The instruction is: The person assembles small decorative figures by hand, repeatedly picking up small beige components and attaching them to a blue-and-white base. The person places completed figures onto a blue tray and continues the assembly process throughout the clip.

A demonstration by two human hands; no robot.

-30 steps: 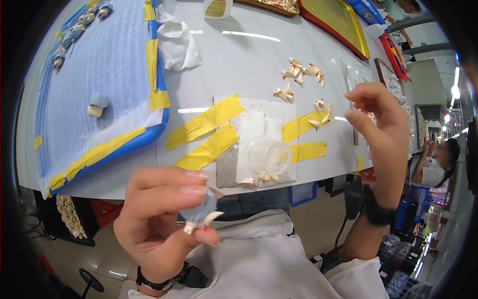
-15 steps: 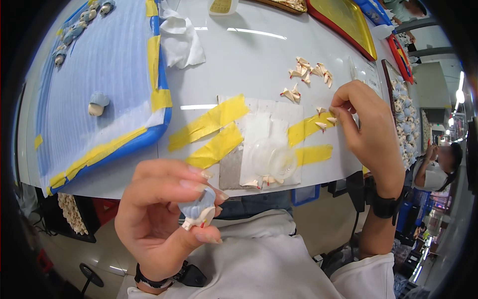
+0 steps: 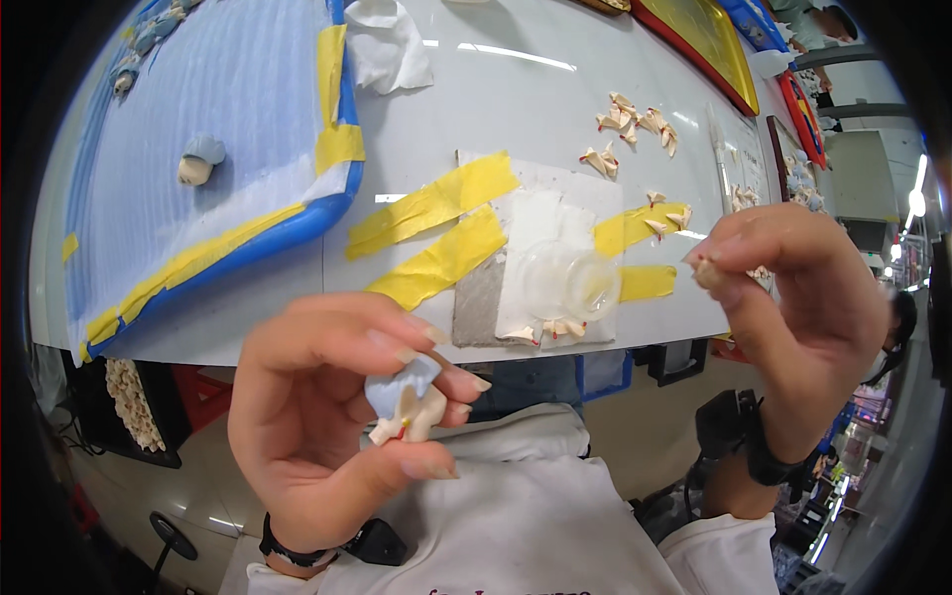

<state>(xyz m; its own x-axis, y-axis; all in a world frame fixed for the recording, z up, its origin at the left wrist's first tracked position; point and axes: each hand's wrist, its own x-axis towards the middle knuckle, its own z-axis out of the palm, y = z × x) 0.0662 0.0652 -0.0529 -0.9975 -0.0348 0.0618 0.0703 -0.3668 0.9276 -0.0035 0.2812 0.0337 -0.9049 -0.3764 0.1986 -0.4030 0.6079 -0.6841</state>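
Observation:
My left hand (image 3: 302,421) is closed around a small figurine (image 3: 421,409) with a pale blue top, a cream body and red and yellow details, held up before the table's front edge. Between thumb and forefinger, my right hand (image 3: 818,293) pinches a tiny cream piece (image 3: 706,274), raised right of the taped board. Similar cream pieces with red tips (image 3: 654,227) lie on a strip of yellow tape (image 3: 625,235), and more cream pieces (image 3: 620,114) are farther back. A clear round dish (image 3: 570,281) sits on white sheeting over a grey board (image 3: 478,307), with several pieces (image 3: 563,329) by its near side.
On the left, a blue-rimmed tray (image 3: 332,213) lined with ribbed pale blue sheet holds several figurines (image 3: 201,161). Crumpled white tissue (image 3: 389,48) lies beside it. A gold tray (image 3: 702,50) with a red rim stands at the back right. Another person is partly visible far right.
My right hand has come up from the tabletop and nearer to me, with a small cream piece in its pinch. The figurine has turned slightly in my left hand. The view has shifted.

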